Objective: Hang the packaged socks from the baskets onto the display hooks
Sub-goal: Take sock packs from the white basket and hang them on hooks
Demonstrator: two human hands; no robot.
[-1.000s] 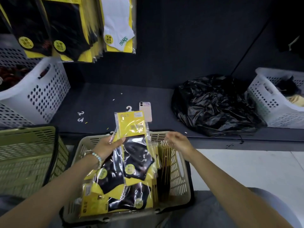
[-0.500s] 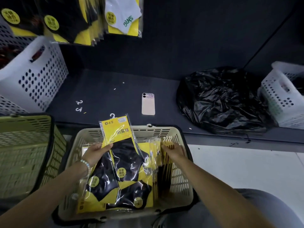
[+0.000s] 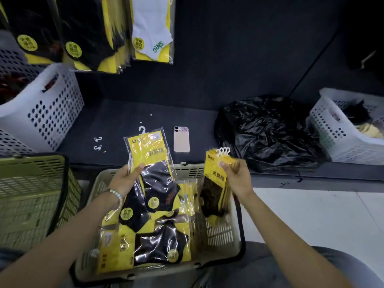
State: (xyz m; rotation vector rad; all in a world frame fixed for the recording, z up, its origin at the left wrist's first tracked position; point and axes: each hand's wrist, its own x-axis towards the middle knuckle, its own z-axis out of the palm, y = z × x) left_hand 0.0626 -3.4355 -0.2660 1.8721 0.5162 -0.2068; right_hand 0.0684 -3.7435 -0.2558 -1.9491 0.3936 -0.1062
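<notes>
Socks in yellow packs fill your beige basket (image 3: 224,235). Your left hand (image 3: 124,179) pinches one sock pack (image 3: 149,161) by its edge, thumb on front. Your right hand (image 3: 236,177) has its fingers (image 3: 225,166) closed on a bundle of packs (image 3: 216,183) just below their white hooks (image 3: 223,151).

A dark wall (image 3: 239,48) rises behind a dark shelf (image 3: 128,119). To the right lies pale tiled floor (image 3: 311,215). The light is dim.
</notes>
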